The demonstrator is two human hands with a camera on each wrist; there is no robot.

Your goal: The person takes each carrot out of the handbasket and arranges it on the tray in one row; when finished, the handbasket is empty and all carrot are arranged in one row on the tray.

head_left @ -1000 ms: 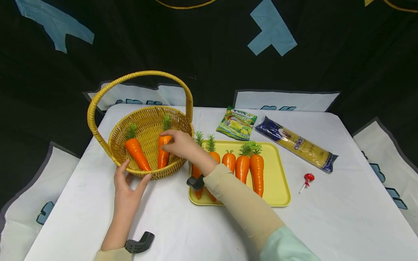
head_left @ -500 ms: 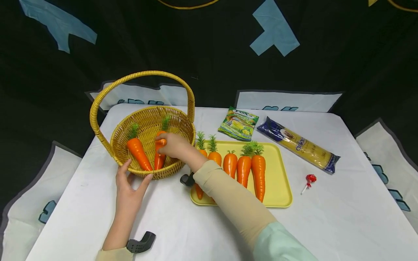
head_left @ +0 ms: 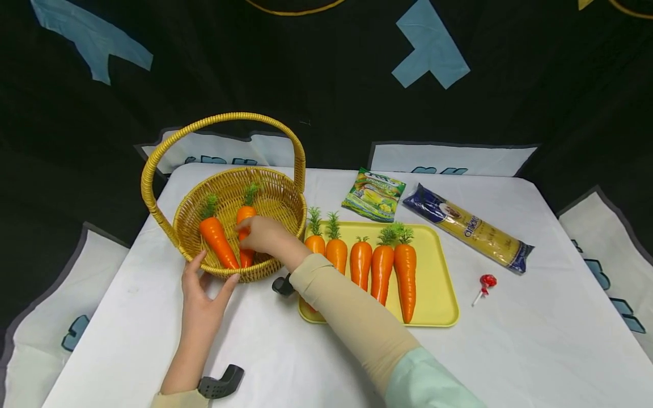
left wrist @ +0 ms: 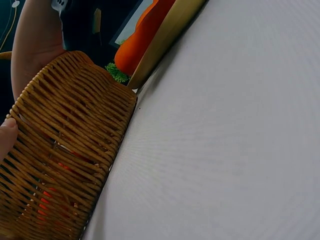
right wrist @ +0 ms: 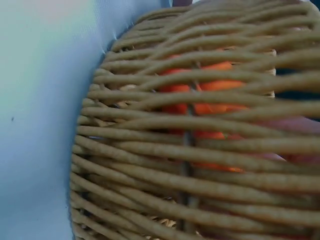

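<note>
A yellow wicker basket (head_left: pixel 283 192) with a tall handle stands at the left of the table. My left hand (head_left: pixel 200 300) holds its near rim, thumb and fingers spread along the edge; its thumb (left wrist: pixel 7 137) shows on the weave in the left wrist view. Inside, one carrot (head_left: pixel 218 242) lies at the left. Beside it, my right hand (head_left: pixel 267 235) pinches a second carrot (head_left: pixel 246 213), which lies low in the basket with its green top pointing away. From the right wrist, orange shows only through the basket's woven wall (right wrist: pixel 150 150).
Right of the basket, a yellow tray (head_left: pixel 433 283) bears several carrots (head_left: pixel 361 260), partly covered by my right forearm. Behind it lies a green packet (head_left: pixel 374 195). A blue-and-yellow pasta bag (head_left: pixel 466 229) and a red lollipop (head_left: pixel 488 281) are farther right.
My right hand has moved left and slightly nearer inside the basket, bringing its carrot closer to the other one. The left hand keeps its place on the rim.
</note>
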